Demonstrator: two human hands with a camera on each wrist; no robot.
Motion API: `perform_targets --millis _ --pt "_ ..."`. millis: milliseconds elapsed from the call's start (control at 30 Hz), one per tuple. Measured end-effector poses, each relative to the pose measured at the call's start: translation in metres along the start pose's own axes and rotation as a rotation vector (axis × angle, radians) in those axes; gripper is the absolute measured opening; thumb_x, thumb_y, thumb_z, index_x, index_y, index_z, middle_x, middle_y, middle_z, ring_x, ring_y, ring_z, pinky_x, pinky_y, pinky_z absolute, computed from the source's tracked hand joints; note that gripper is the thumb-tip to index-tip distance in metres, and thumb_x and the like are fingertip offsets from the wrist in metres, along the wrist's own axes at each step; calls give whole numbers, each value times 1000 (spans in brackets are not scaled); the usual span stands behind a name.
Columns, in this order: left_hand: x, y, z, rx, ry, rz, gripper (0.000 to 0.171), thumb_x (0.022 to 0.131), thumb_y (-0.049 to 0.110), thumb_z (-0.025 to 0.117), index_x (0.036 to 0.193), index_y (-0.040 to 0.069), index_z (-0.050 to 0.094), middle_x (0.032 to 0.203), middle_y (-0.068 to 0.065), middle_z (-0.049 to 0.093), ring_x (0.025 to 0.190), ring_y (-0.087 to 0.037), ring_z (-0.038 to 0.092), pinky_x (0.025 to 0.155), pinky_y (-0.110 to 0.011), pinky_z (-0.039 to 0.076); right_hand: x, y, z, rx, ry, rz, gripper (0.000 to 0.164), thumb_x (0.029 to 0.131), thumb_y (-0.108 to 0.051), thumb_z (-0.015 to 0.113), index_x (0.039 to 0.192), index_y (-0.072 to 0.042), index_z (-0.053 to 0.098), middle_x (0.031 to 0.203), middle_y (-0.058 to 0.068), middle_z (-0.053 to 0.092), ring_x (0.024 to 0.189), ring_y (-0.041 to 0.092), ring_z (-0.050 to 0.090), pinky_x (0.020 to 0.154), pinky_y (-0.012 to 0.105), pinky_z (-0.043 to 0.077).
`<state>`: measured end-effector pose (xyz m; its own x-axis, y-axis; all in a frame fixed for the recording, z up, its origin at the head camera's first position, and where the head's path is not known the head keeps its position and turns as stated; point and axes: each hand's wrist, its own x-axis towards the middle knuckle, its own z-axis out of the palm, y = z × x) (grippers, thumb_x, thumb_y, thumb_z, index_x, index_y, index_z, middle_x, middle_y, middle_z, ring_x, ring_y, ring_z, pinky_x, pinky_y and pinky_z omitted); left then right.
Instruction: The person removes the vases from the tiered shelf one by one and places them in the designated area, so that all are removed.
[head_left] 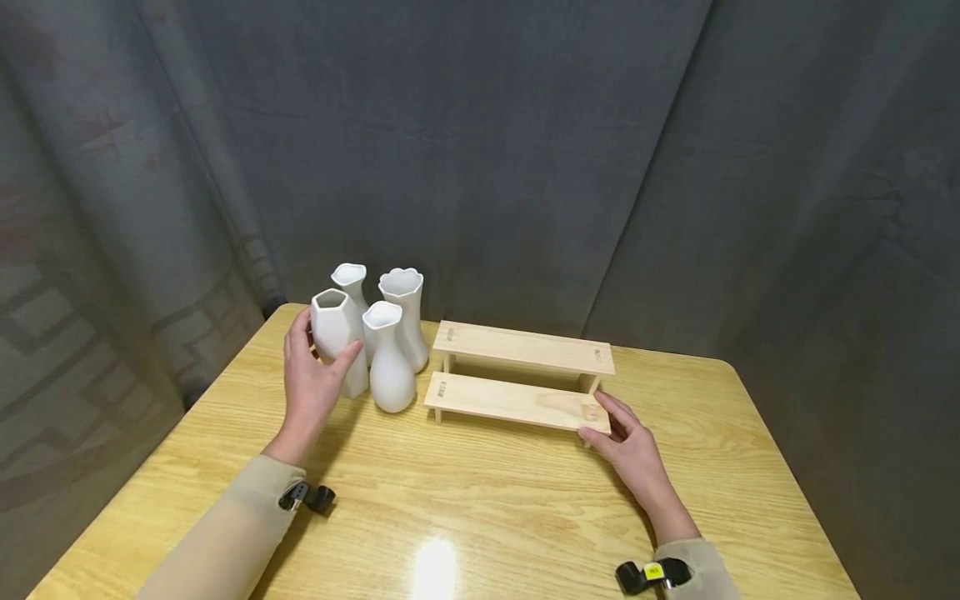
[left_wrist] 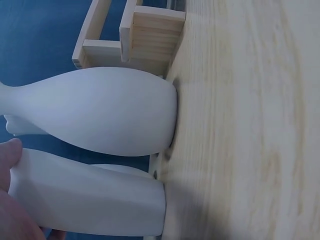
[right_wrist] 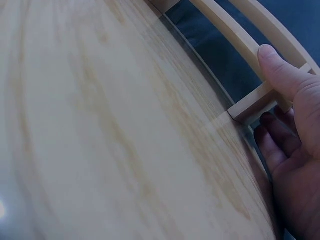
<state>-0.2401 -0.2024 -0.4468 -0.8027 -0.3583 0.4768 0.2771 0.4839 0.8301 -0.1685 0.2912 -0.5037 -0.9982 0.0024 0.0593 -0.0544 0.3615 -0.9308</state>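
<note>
Four-cornered grouping aside, my left hand (head_left: pixel 313 379) grips a white faceted vase (head_left: pixel 337 337), thumb on one side and fingers on the other. In the left wrist view that vase (left_wrist: pixel 90 195) stands upright on the table. Close beside it is a rounded white vase (head_left: pixel 392 375) with a narrow neck. Behind are a wavy-rimmed white vase (head_left: pixel 350 277) and a scalloped-rim white vase (head_left: pixel 408 321). My right hand (head_left: pixel 630 450) holds the right end of the lower board of a two-tier wooden stand (head_left: pixel 517 402); the right wrist view shows the thumb (right_wrist: pixel 280 70) against the board's edge.
The wood-grain table (head_left: pixel 480 500) carries everything. A dark grey curtain (head_left: pixel 450 167) hangs right behind the table's back edge, with more curtain along both sides. The stand's upper board (head_left: pixel 525 346) sits behind and above the lower one.
</note>
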Motion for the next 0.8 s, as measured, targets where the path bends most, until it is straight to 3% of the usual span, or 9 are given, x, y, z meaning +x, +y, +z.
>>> perform_targets --millis 300,533,633,800 --pt "-1 16 -8 71 2 67 100 93 15 92 171 7 31 163 -26 39 153 -41 40 123 -60 39 0 -4 -5 -13 -25 -24 80 103 -33 82 171 -19 43 179 10 29 164 35 27 104 4 37" --pt "-5 40 -13 159 16 218 89 95 19 90 168 7 40 167 -27 38 156 -45 36 126 -64 32 -2 -10 -8 -66 -16 -39 83 104 -35 81 173 -14 39 179 10 28 163 36 32 108 6 37" --pt "-7 54 -12 234 1 306 83 98 22 87 165 3 42 167 -28 38 159 -47 32 128 -65 25 -4 -15 -10 -103 -4 -52 83 104 -35 80 172 -10 38 178 13 29 160 38 36 116 18 41" --pt "-16 81 -7 372 -63 447 80 101 30 82 164 0 43 170 -28 36 164 -47 22 131 -66 11 -9 -31 -11 -256 58 -99 82 105 -38 79 170 -7 41 176 16 32 153 47 44 119 53 45"
